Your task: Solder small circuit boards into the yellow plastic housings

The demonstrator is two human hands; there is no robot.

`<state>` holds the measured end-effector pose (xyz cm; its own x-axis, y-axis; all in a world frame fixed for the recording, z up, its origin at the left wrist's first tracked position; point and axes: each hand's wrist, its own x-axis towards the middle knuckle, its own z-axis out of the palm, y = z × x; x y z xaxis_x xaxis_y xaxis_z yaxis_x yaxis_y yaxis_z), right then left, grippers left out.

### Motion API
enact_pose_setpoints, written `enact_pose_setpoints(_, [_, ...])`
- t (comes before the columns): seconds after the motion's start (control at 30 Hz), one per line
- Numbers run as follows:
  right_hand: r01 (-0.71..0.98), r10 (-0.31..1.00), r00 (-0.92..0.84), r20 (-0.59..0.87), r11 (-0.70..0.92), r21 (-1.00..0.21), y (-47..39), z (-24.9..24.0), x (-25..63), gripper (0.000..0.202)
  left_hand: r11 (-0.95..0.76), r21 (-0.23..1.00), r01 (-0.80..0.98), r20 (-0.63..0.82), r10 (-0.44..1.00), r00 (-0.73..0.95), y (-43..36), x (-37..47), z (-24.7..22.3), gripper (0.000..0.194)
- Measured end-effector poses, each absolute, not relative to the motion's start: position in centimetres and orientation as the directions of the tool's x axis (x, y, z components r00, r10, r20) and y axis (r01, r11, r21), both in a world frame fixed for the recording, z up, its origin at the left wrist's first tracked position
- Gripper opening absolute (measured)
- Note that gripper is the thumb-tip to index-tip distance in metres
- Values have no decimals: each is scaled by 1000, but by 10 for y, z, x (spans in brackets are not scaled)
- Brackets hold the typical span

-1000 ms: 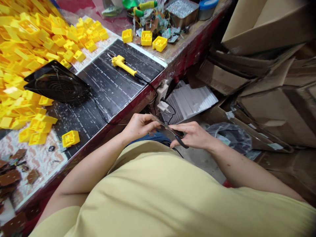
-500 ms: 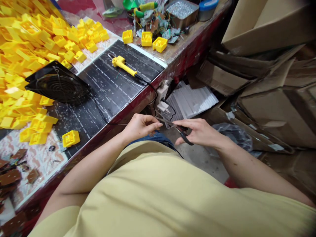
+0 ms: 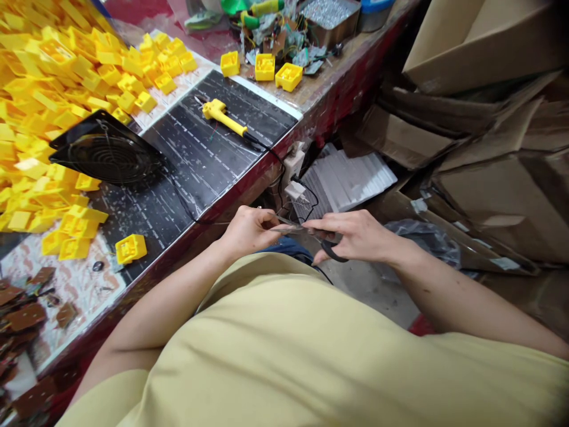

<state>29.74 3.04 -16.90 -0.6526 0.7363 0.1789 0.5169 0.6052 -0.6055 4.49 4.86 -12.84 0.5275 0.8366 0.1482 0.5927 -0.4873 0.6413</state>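
Observation:
In front of my lap, beyond the yellow shirt, my right hand (image 3: 358,234) grips a pair of scissors (image 3: 333,251) by the black handles. Their metal blades point left, toward my left hand (image 3: 248,230). The left thumb and fingers are pinched together right by the blade tips. Whatever thin piece sits in that pinch is too small to make out; fine wire-like strands show just above it. On the bench's black mat (image 3: 195,160) a yellow soldering iron (image 3: 224,118) lies with its cable running over the edge.
A black fan (image 3: 111,154) stands by a heap of yellow plastic housings (image 3: 71,77). Brown circuit boards (image 3: 26,317) lie at lower left. White power sockets (image 3: 294,169) hang beside the bench edge. Cardboard boxes (image 3: 498,196) crowd the right. A metal tin (image 3: 331,24) holds small parts.
My hands have come closer together, and the scissor blades now reach the left fingertips. The right hand has shifted slightly left. The bench items stay where they were.

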Motion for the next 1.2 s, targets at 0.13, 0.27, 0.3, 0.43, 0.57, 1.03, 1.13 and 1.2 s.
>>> enact_pose_setpoints(0.13, [493,716,-669,202,630,-600,32,-168,299,62,-632,480,608,303,770,562,49,43,-126,39])
enact_pose_setpoints(0.27, [462,690,-687,229,657,-596,34,-170,300,61,-674,397,623,329,738,589,50,42,-123,45])
enact_pose_setpoints(0.3, [452,683,-689,242,666,-593,34,-170,300,61,-679,393,621,331,734,593,49,42,-123,45])
enact_pose_setpoints(0.43, [416,655,-696,295,702,-578,33,-175,298,61,-694,392,605,356,720,596,49,40,-123,41])
enact_pose_setpoints(0.57, [406,640,-695,328,726,-555,33,-176,299,56,-692,407,597,348,721,599,47,40,-120,39])
enact_pose_setpoints(1.03, [339,612,-682,401,749,-569,29,-183,296,47,-558,518,648,210,817,537,44,41,-117,27])
enact_pose_setpoints(1.13, [336,621,-675,399,740,-583,28,-184,296,45,-544,529,652,195,825,530,44,42,-115,29])
enact_pose_setpoints(1.2, [344,632,-664,401,734,-586,27,-185,297,44,-540,532,652,192,827,529,44,42,-114,31])
